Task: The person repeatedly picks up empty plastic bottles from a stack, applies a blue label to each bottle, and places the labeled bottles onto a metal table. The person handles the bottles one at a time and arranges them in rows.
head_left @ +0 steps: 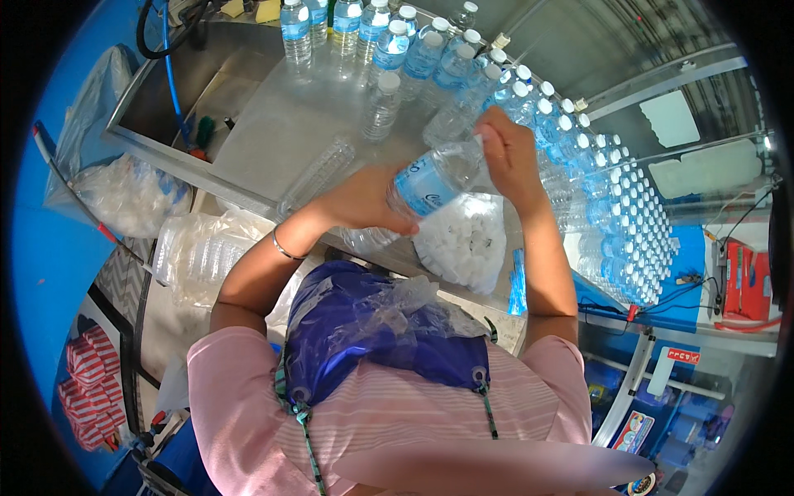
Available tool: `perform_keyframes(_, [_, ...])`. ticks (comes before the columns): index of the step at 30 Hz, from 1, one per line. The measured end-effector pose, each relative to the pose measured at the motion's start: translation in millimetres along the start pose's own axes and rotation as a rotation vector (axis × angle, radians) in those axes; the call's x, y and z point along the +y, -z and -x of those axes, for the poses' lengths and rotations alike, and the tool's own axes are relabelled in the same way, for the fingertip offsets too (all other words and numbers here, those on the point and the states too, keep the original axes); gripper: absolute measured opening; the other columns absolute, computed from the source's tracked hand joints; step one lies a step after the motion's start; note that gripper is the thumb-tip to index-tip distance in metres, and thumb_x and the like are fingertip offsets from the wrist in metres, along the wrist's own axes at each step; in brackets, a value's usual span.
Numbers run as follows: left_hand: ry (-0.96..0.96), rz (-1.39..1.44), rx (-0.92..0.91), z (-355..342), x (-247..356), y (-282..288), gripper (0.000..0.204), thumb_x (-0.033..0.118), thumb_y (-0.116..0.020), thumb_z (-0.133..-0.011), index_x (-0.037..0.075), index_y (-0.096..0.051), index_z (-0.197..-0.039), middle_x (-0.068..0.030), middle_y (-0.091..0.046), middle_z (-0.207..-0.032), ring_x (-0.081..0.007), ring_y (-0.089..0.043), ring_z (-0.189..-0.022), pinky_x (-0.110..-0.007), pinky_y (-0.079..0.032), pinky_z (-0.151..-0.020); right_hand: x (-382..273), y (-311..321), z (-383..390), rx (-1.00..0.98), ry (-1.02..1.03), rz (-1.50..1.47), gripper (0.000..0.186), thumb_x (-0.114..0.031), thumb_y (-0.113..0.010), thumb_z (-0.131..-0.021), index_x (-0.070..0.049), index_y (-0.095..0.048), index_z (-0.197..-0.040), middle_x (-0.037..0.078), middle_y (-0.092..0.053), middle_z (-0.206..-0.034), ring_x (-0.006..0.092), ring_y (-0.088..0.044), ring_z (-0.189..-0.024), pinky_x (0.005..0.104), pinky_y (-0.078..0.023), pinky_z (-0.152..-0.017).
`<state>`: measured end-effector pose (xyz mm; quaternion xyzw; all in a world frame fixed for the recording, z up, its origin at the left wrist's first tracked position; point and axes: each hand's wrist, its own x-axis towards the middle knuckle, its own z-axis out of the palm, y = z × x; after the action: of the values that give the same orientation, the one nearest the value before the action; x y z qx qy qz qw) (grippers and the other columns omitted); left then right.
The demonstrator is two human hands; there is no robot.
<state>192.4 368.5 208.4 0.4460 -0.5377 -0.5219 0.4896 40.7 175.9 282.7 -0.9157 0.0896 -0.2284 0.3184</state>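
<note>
A clear plastic water bottle [426, 190] with a blue label lies tilted in front of me, its neck up to the right. My left hand [364, 197] is wrapped round its lower body. At the neck end, my right hand [506, 153] is closed, its fingers pinched on a white cap that they mostly hide. Just below the bottle is a clear bag of white caps [461, 244]. An unlabelled clear bottle [318, 175] lies on its side on the steel counter [269, 107], beyond my left forearm. Another clear bottle [368, 240] shows partly under my left hand.
Capped, labelled bottles [389, 50] stand at the back of the counter. Many more bottles [612, 198] stand in packed rows on the right. A steel sink [223, 62] with a blue hose [171, 83] is at the far left. Plastic-wrapped empty bottles [203, 256] lie lower left.
</note>
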Motion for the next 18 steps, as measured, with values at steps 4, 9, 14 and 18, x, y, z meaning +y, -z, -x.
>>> perform_keyframes(4, [0.193, 0.507, -0.159, 11, -4, -10, 0.066, 0.024, -0.081, -0.067, -0.006, -0.055, -0.120, -0.0168, -0.067, -0.091, -0.0228, -0.068, -0.075, -0.030, -0.055, -0.065, -6, -7, 3, -0.010, 0.105, -0.227, 0.040, -0.038, -0.048, -0.098, -0.001, -0.057, -0.087, 0.010, -0.057, -0.077, 0.0211, -0.052, -0.063, 0.0311, -0.042, -0.059])
perform_keyframes(9, [0.160, 1.180, -0.358, 29, -5, -25, 0.076, 0.025, -0.078, -0.067, -0.012, -0.046, -0.126, -0.0205, -0.065, -0.095, -0.0279, -0.069, -0.076, -0.032, -0.055, -0.057, -6, -19, -3, 0.079, 0.442, -0.264, 0.053, -0.049, -0.040, -0.098, -0.001, -0.059, -0.084, 0.009, -0.057, -0.074, 0.0198, -0.052, -0.065, 0.0318, -0.040, -0.059])
perform_keyframes(14, [0.149, 0.188, -0.075, 31, 13, -2, 0.073, 0.027, -0.080, -0.066, -0.007, -0.051, -0.123, -0.0187, -0.067, -0.093, -0.0292, -0.070, -0.078, -0.038, -0.055, -0.068, 1, -37, -14, 0.044, 0.304, -0.214, 0.040, -0.033, -0.044, -0.099, 0.000, -0.058, -0.082, 0.013, -0.057, -0.067, 0.0278, -0.055, -0.057, 0.0323, -0.041, -0.054])
perform_keyframes(18, [0.283, -0.562, 0.379, 43, 29, -2, 0.074, 0.025, -0.083, -0.061, -0.006, -0.053, -0.122, -0.0199, -0.068, -0.083, -0.0312, -0.069, -0.080, -0.038, -0.053, -0.075, 1, -50, -22, -0.082, 0.071, -0.047, 0.034, -0.031, -0.044, -0.100, -0.002, -0.061, -0.093, 0.010, -0.054, -0.060, 0.0279, -0.051, -0.051, 0.0330, -0.041, -0.053])
